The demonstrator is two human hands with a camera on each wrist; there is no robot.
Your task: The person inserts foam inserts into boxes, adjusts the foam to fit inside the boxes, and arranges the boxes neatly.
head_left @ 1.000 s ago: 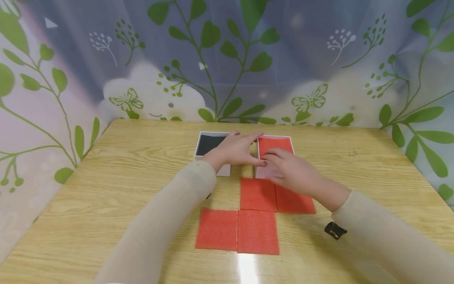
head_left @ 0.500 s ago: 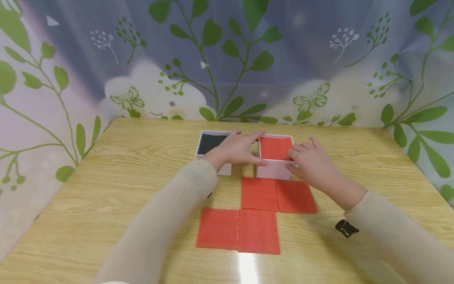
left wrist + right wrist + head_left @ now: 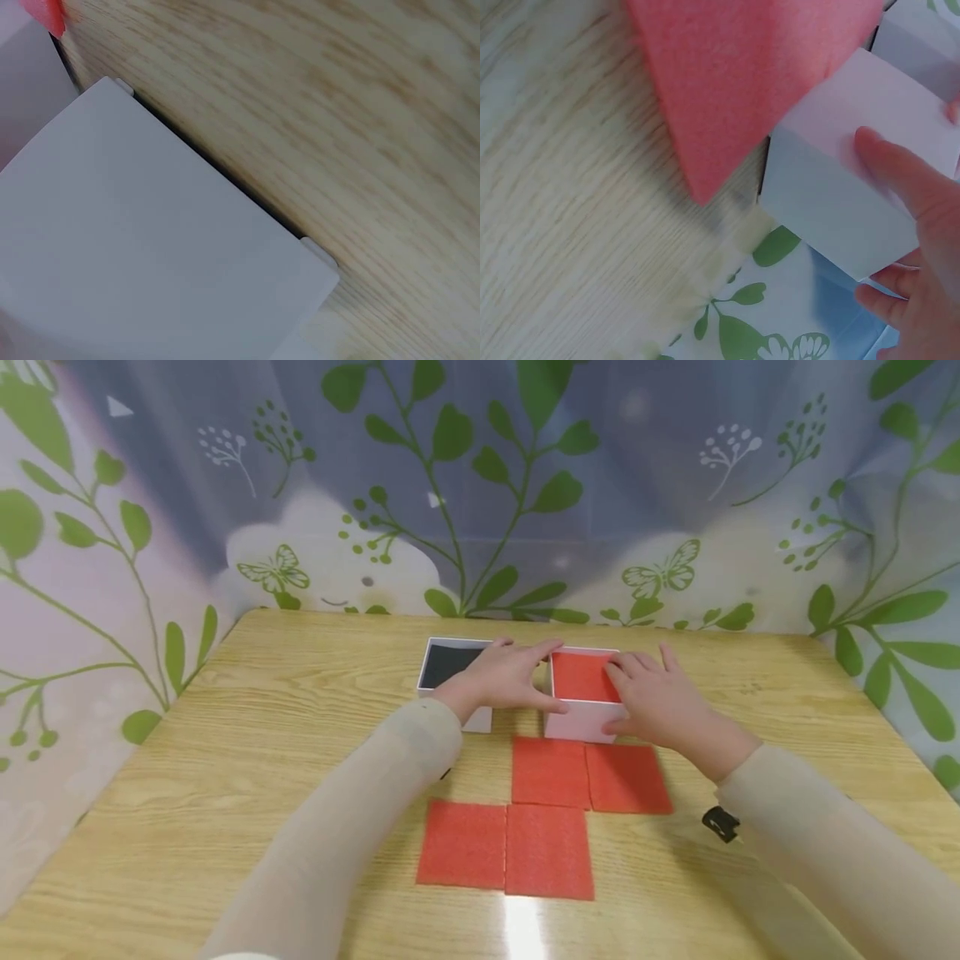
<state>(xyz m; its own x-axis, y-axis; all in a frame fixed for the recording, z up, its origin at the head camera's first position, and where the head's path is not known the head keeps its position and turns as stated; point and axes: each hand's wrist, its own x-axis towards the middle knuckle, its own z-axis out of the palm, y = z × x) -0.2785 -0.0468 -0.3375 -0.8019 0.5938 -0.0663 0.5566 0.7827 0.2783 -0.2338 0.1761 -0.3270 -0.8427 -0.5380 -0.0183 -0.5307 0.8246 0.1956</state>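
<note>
A white box (image 3: 581, 720) holding red felt squares (image 3: 585, 677) stands at the middle of the table, a hand on either side. My left hand (image 3: 504, 677) grips its left end, the thumb against the front wall and the index finger along the far rim. At the right end is my right hand (image 3: 663, 702), thumb on the front wall and fingertips bent over the right rim onto the red felt. In the right wrist view the thumb (image 3: 900, 169) lies flat against the box wall, other fingers beside the adjoining wall.
A second white box (image 3: 477, 720) with black felt squares (image 3: 447, 667) stands left, partly behind my left hand. Several red felt squares (image 3: 550, 850) lie edge to edge in two staggered rows on the wooden table (image 3: 262, 760). A leaf-patterned curtain (image 3: 300, 510) hangs behind.
My right hand has moved from the box's near side to its right end, and its fingertips now reach in over the rim. The left hand and the laid felt squares stay put.
</note>
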